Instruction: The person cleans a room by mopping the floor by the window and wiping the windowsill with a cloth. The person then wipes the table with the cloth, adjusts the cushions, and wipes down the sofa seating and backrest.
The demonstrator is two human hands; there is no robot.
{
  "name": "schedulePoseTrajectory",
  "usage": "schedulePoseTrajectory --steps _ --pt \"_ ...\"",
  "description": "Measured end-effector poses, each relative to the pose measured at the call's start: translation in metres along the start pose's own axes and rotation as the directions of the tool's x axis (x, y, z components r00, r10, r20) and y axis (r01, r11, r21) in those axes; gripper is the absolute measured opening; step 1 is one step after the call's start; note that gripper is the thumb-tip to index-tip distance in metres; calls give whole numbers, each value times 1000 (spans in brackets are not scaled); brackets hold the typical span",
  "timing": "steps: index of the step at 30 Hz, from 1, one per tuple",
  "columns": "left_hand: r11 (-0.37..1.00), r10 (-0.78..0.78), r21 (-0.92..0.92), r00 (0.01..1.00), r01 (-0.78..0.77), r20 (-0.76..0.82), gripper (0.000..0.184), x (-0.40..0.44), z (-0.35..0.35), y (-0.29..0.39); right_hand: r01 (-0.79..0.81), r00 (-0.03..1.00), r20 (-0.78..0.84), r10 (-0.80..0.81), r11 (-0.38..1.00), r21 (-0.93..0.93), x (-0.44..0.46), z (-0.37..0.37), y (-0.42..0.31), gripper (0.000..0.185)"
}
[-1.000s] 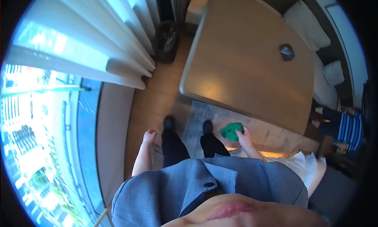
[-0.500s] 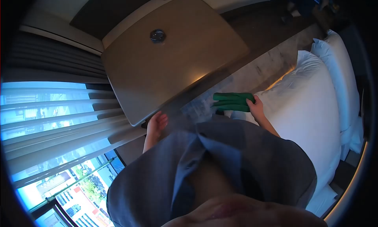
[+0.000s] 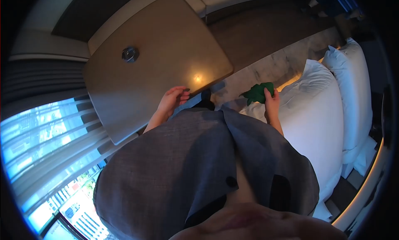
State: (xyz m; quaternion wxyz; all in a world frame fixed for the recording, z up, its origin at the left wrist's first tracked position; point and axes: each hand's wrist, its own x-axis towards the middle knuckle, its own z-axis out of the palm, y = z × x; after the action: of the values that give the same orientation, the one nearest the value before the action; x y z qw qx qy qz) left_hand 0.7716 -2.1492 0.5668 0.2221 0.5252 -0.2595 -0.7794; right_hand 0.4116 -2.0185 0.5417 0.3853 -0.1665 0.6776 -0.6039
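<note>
A green cloth [image 3: 257, 93] hangs bunched from my right hand [image 3: 272, 102], whose fingers and thumb pinch its right side, above the rug and beside the white bedding. My left hand [image 3: 173, 100] is over the near edge of the brown table [image 3: 162, 44], fingers apart and slightly curled, holding nothing. On the table's left part sits a small dark, shiny object [image 3: 130, 54], too small to make out.
White pillows [image 3: 353, 90] and bedding [image 3: 311, 123] lie at the right. Sheer curtains [image 3: 50, 144] cover the window at the left. A pale bench seat [image 3: 224, 1] runs behind the table. A person in blue stripes [image 3: 343, 1] is at the top right.
The view has turned, so the table now lies at the upper left and the bedding at the right. My left hand has come up to the table edge. The green cloth has changed shape in my right hand.
</note>
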Motion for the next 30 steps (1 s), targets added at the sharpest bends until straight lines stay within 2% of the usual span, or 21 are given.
schedulePoseTrajectory --steps 1,4,8,9,13,16,18,20,21,22,24,25,27,28,29,30 --pt "999 24 -35 999 -23 30 26 22 7 14 40 999 -11 -40 999 -7 24 3 -12 23" --pt "992 43 -125 993 -30 108 25 72 40 29 -70 995 -78 58 984 -162 74 -19 -30 24" --pt "990 -37 -126 987 57 155 24 113 89 50 -263 954 -213 212 932 -251 135 -36 -49 22" --pt "990 -56 -115 986 75 159 24 123 101 56 -252 958 -200 205 937 -243 152 -37 -53 20" --pt "994 -93 -52 988 100 124 24 175 142 78 -183 983 -45 178 920 -346 232 -35 -67 22" --pt "991 -47 -124 996 56 72 25 222 189 88 170 973 220 -66 852 -496 325 -31 -41 26" --pt "977 -56 -202 998 63 42 28 239 223 94 15 930 335 149 897 -442 345 15 -85 29" --pt "953 -98 -286 995 101 24 32 256 272 109 67 833 511 212 878 -473 361 40 -103 30" --pt "909 -166 -382 986 166 33 38 262 292 114 111 750 620 231 880 -461 360 52 -114 31" --pt "882 -171 -443 985 163 23 41 267 304 123 153 651 718 247 884 -443 358 61 -126 33" --pt "818 -173 -558 985 144 1 46 279 320 143 264 381 887 261 889 -375 358 77 -152 36" --pt "753 -143 -636 985 170 94 41 291 310 146 255 265 912 313 889 -380 364 86 -158 36" --pt "735 -156 -667 988 124 12 39 310 292 148 233 28 916 401 888 -396 372 106 -164 35" --pt "725 -164 -681 986 103 -26 38 312 288 154 248 -52 915 400 893 -376 378 117 -163 35" --pt "823 -116 -567 970 -27 -215 36 313 285 158 261 -132 906 402 896 -359 387 130 -159 35" --pt "816 -87 -571 959 -86 -270 35 313 281 164 274 -209 891 404 898 -343 398 143 -156 35"
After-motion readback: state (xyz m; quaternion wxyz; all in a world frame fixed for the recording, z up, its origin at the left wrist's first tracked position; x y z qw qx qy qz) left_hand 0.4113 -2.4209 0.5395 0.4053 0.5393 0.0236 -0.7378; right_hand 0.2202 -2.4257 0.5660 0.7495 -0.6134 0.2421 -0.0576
